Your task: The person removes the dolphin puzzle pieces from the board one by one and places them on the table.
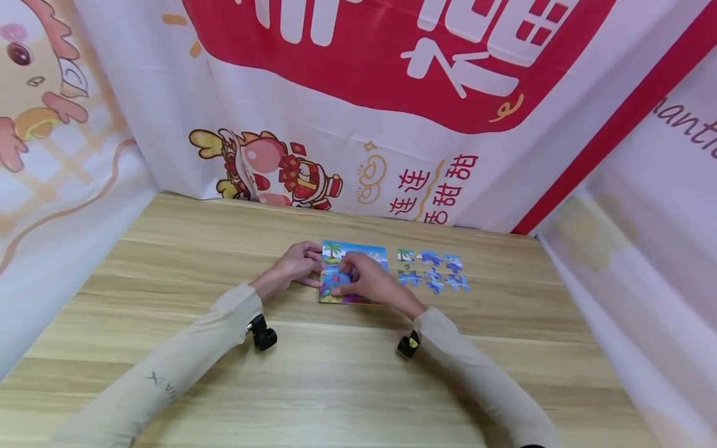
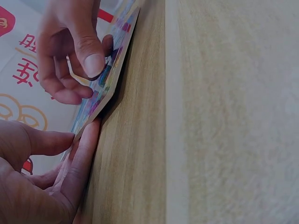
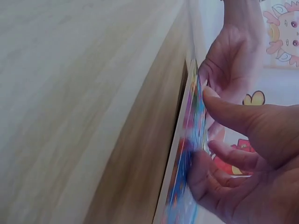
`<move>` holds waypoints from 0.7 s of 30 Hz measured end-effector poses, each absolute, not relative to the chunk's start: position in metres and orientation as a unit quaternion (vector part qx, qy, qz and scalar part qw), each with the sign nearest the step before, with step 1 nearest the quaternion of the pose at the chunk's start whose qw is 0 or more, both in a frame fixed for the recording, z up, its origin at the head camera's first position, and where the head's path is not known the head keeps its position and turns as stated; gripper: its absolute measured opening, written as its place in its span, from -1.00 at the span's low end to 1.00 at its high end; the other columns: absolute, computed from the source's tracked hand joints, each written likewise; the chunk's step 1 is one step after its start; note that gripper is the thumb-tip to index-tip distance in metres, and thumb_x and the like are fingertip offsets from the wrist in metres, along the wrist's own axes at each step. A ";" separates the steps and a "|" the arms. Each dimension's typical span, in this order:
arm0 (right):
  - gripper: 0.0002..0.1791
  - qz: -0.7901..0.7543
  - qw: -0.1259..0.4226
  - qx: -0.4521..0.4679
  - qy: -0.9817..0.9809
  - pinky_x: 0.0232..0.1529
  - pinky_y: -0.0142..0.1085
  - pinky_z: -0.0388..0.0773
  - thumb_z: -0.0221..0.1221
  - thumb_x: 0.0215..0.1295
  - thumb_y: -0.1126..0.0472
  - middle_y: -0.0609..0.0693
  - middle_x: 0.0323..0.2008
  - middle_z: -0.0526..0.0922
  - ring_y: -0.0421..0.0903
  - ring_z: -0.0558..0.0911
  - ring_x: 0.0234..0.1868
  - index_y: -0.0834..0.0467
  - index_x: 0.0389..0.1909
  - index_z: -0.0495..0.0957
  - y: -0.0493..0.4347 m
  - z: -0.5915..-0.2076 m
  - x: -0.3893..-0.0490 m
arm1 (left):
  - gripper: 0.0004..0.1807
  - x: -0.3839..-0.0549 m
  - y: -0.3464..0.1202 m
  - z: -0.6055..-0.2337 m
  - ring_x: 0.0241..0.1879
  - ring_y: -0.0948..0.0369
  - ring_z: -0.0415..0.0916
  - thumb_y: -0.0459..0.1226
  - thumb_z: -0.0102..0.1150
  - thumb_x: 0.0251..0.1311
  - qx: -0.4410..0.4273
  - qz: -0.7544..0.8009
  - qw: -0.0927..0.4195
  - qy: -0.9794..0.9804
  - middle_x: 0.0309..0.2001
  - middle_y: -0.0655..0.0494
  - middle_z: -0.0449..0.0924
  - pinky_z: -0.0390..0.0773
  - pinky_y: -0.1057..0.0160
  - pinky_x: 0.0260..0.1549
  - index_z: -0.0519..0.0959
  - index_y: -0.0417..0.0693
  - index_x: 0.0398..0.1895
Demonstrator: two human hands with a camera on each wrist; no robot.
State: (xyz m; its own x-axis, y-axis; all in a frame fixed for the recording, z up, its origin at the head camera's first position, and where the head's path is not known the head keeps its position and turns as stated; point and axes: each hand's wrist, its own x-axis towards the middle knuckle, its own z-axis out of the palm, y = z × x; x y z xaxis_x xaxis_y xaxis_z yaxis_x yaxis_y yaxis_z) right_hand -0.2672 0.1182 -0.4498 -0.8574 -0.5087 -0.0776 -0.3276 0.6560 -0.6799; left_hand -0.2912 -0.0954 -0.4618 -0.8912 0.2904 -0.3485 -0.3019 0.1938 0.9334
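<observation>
A small, brightly printed jigsaw puzzle board (image 1: 333, 294) with a palm tree and sea scene lies on the wooden table. My left hand (image 1: 299, 262) grips its left edge, thumb on top and fingers beneath, and that edge is tilted up slightly in the left wrist view. Over the board's middle is my right hand (image 1: 366, 277), its fingers loosely bent and the thumb (image 3: 224, 108) at the printed surface. No piece shows between these fingers. Several loose puzzle pieces (image 1: 433, 275) in blue and purple lie in two rows to the right of the board.
Bare wooden tabletop (image 1: 336, 373) stretches in front of the board. Behind it hangs a white and red printed cloth (image 1: 347, 143), with more printed cloth (image 1: 661, 205) along both sides. A small black camera mount sits at each wrist.
</observation>
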 end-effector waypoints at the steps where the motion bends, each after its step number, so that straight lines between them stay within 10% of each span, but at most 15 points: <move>1: -0.55 -0.337 0.132 -0.232 0.903 -0.15 -0.30 0.60 0.51 0.25 0.12 0.07 -0.05 0.59 -0.05 0.55 -0.15 0.21 0.01 0.54 0.117 -0.450 -0.267 | -0.37 -0.291 -0.095 -0.462 -0.04 0.05 0.60 -0.51 0.13 0.41 -0.002 0.634 0.233 0.737 0.20 -0.21 0.40 0.85 0.19 -0.29 0.25 -0.32 0.51; 21: -0.51 -0.301 0.123 -0.255 0.911 -0.11 -0.27 0.61 0.52 0.22 0.16 0.09 -0.10 0.61 -0.04 0.57 -0.11 0.22 0.05 0.53 0.112 -0.451 -0.268 | -0.39 -0.293 -0.094 -0.463 -0.11 0.09 0.59 -0.51 0.14 0.40 -0.009 0.622 0.231 0.748 0.17 -0.17 0.41 0.85 0.19 -0.31 0.28 -0.28 0.50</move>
